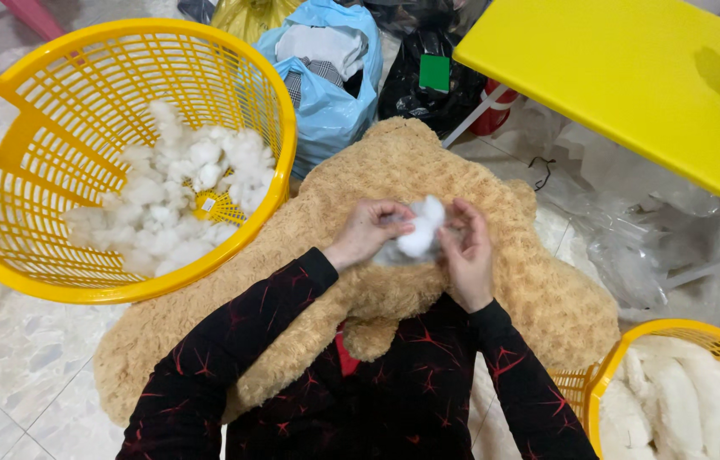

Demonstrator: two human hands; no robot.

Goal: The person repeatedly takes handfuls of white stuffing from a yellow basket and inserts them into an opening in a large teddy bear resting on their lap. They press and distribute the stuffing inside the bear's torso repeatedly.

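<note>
Both hands pinch a fluffy white tuft of stuffing (422, 228) between them: the left hand (370, 232) and right hand (468, 252) close on it from either side, above a curly tan plush toy (428, 170) lying across the lap. A round yellow slatted plastic basket (2, 204) holding loose white stuffing sits left.

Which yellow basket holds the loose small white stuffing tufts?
The large yellow basket at upper left, tilted toward the person. The basket at lower right holds bigger white furry pieces instead.
</note>
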